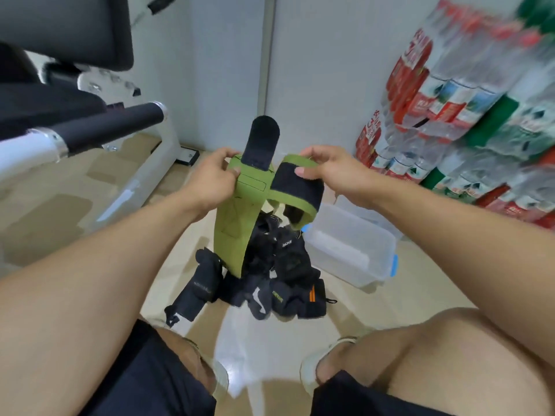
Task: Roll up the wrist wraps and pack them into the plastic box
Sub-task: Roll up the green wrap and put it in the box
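Stacked packs of bottled water [468, 94] fill the right wall; a white-framed exercise bench [90, 127] with a black padded bar stands left. Person crouches over the floor [390, 295].

Plastic box [351, 244], clear with blue latches, sits open on the floor to the right, just beside a heap of black wraps [270, 274] at centre. I cannot tell whether anything is in it.

Green wrist wrap [237, 211] is held up in the air above the heap, its tail hanging down to it. Left hand [210, 178] pinches the end with the black hook-and-loop tab; right hand [330, 169] pinches the looped, black-faced section.

Judgement: untwist first, then roll tightly from one end with edges aligned, so the tab closes the roll.

Obstruction: the hanging tail may snag the heap; lift it free. The box mouth looks unobstructed.
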`<state>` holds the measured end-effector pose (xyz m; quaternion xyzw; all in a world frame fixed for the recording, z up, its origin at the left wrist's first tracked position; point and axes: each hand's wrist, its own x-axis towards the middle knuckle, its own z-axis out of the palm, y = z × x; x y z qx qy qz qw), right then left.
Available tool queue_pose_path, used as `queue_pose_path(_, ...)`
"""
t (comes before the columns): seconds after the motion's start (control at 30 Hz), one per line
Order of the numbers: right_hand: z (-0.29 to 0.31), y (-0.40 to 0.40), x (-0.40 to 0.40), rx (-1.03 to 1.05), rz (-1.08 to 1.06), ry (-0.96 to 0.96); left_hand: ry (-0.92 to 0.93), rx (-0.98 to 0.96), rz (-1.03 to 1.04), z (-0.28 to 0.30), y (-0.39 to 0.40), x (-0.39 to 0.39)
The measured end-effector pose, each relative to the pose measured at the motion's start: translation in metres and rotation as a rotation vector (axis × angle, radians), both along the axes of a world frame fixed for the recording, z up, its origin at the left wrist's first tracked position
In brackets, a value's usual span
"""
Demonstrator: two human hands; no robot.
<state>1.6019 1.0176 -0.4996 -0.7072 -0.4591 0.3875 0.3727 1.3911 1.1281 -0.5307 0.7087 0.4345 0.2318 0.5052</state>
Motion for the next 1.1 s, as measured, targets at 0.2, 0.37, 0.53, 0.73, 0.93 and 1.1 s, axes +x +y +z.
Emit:
queue_pose_path(0.2,-0.005,-0.01,-0.02,0.016,0.025,0.104,-0.199,-0.032,-0.117,0.01,-0.013,0.005)
queue_pose_path(0.37,0.0,-0.016,-0.038,0.029,0.023,0.042,-0.203,0.024,-0.044,0.019,-0.022,0.018)
queue_pose_path(0.53,0.006,-0.009,-0.035,0.134,-0.225,0.246,-0.113,0.033,-0.052,0.016,-0.023,0.025)
queue_pose_path(0.73,0.003,-0.005,-0.031,0.116,-0.162,0.27,-0.093,-0.069,-0.385,0.009,-0.029,0.025)
queue_pose_path(0.93,-0.008,-0.004,-0.025,0.121,-0.08,0.253,-0.2,-0.058,-0.225,0.0,-0.022,0.027)
queue_pose_path(1.1,-0.015,-0.003,-0.03,0.201,-0.107,0.192,-0.168,0.014,-0.054,0.001,-0.021,0.03)
